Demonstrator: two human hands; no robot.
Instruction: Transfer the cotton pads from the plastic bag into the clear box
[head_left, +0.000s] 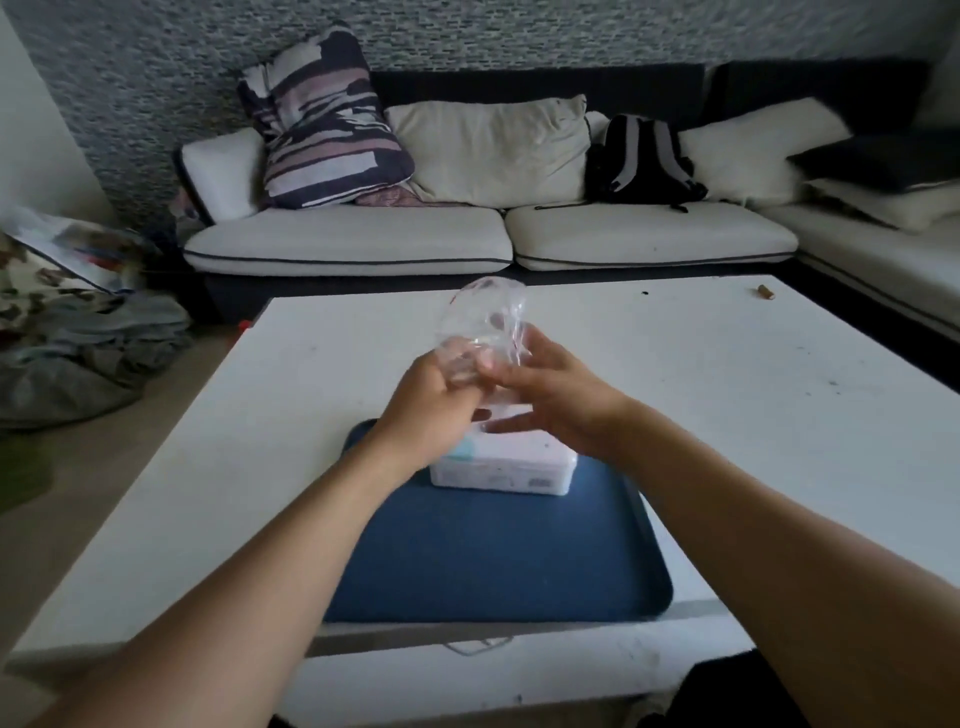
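Left hand (431, 400): fingers curled round the lower end of the plastic bag (483, 332), gripping it just above the clear box (501, 465). Right hand (545, 402): thumb and fingers closed on the same end of the bag from the other side, the two hands touching or nearly so. Plastic bag: clear film, held up with its far end rising away from the hands; it looks limp and largely empty, though blur keeps any cotton pads left in it from being made out. Clear box: sits below the hands at the far end of a blue tray (493, 566), its inside white, probably pads already in it; whether a lid is on cannot be told. Tray: rests on a white table (727, 395). Beyond the table: a sofa (363, 239) with cushions and a dark backpack (641, 161). Step in hand, by judgement: the closing part of the transfer, emptying or squeezing out the bag over the box. Next move calls for: keeping the bag's mouth over the box opening, checking that nothing clings inside the film, then setting the bag aside.
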